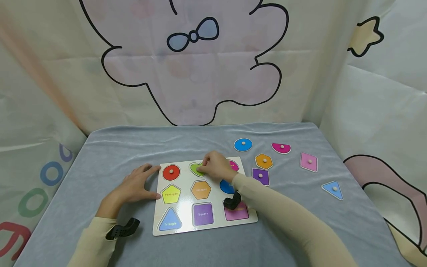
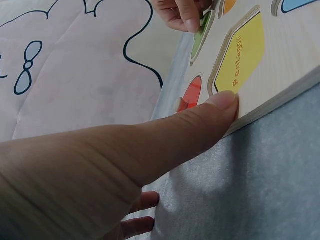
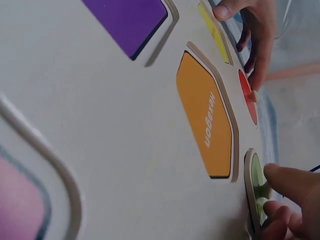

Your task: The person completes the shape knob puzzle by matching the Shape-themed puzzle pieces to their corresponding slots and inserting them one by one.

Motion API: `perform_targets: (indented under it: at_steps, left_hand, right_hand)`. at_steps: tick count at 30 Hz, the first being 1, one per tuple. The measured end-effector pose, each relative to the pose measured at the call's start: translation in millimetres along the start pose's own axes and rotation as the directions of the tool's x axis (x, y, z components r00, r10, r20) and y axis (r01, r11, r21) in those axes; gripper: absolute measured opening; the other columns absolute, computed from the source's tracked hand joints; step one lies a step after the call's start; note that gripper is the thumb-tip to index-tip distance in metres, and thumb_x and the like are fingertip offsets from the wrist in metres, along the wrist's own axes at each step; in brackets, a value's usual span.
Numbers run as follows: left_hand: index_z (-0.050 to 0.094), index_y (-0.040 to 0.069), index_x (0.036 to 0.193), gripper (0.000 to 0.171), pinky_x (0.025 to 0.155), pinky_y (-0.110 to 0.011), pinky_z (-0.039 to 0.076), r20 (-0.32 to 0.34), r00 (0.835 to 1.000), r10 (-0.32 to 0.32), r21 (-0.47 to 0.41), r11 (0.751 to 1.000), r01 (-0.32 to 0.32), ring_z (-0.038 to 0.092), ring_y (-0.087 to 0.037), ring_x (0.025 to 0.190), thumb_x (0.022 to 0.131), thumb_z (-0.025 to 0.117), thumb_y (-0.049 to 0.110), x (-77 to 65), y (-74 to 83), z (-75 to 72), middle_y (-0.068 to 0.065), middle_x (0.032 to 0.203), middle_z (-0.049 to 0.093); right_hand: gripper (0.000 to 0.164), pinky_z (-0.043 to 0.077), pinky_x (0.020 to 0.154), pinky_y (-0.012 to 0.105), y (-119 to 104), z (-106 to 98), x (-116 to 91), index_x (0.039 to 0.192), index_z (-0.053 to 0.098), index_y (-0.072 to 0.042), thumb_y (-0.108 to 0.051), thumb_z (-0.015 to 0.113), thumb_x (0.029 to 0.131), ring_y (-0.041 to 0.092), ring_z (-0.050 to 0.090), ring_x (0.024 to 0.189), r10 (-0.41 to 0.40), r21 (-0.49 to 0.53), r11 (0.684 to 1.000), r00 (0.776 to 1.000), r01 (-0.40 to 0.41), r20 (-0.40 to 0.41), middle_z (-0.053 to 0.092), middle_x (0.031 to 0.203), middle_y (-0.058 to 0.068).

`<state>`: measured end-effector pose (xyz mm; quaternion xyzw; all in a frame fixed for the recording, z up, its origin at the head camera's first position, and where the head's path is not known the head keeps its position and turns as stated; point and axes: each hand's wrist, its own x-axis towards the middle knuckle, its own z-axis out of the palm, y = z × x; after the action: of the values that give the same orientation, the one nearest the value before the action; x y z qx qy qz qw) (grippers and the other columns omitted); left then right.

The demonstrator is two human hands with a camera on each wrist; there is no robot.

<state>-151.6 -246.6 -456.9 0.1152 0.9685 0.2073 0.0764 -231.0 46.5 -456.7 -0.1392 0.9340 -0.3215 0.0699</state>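
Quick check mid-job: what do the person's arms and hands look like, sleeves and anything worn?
The left hand and right hand are bare, with no gloves. The left sleeve and right sleeve are plain pale cream, long to the wrist. A curved black piece shows at the left wrist and another at the right. No cables are visible.

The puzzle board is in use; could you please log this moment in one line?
right hand: pinches green piece | left hand: touches puzzle board at left edge | red circle: seated | orange hexagon piece: off board
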Motion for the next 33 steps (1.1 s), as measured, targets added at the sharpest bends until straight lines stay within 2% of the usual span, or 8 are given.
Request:
perform_targets:
  at_steps: [4, 8, 24, 33]
  left_hand:
    - [0.044, 0.014, 0.152, 0.099, 0.104, -0.078, 0.031, 0.000, 1.000, 0.000, -0.003, 1.000, 0.000, 0.036, -0.052, 0.138, 0.070, 0.089, 0.048, -0.7, 1.1, -0.5, -0.027, 0.152, 0.040]
    - [0.045, 0.014, 0.152, 0.100, 0.105, -0.078, 0.031, 0.002, 1.000, -0.004, -0.004, 1.000, 0.004, 0.036, -0.051, 0.139, 0.069, 0.089, 0.048, -1.6, 0.7, 0.0, -0.027, 0.153, 0.040]
    - [0.044, 0.016, 0.153, 0.100, 0.105, -0.078, 0.030, 0.003, 1.000, -0.013, 0.001, 1.000, 0.013, 0.035, -0.051, 0.139, 0.070, 0.089, 0.048, 1.3, 2.2, 0.4, -0.027, 0.154, 0.039]
    - [0.044, 0.015, 0.153, 0.099, 0.104, -0.079, 0.030, 0.008, 1.000, -0.007, 0.004, 1.000, 0.007, 0.035, -0.051, 0.139, 0.070, 0.088, 0.049, 0.5, 1.0, 1.2, -0.027, 0.153, 0.038]
  right_hand:
    - [0.017, 0.035, 0.053, 0.022, 1.1, -2.5, -0.1, 0.084, 0.072, -0.011, -0.025, 0.082, 0.083, 0.010, 0.050, 0.062, -0.037, 0.036, 0.999, 0.999, 0.036, 0.037, 0.052, 0.066, -0.005]
    - [0.011, 0.035, 0.053, 0.020, 1.8, -1.3, 0.6, 0.085, 0.073, -0.009, -0.019, 0.078, 0.086, 0.008, 0.050, 0.059, -0.077, 0.044, 0.996, 0.995, 0.075, 0.062, 0.053, 0.064, -0.005]
    - [0.015, 0.037, 0.054, 0.022, 1.4, -0.3, 0.0, 0.082, 0.072, -0.012, -0.024, 0.079, 0.087, 0.010, 0.051, 0.062, -0.064, 0.029, 0.998, 0.997, 0.062, 0.047, 0.054, 0.066, -0.004]
    - [0.022, 0.038, 0.055, 0.022, -0.6, -0.8, -0.5, 0.080, 0.072, -0.012, -0.029, 0.071, 0.094, 0.012, 0.051, 0.065, -0.051, 0.066, 0.997, 0.996, 0.046, 0.070, 0.055, 0.067, -0.003]
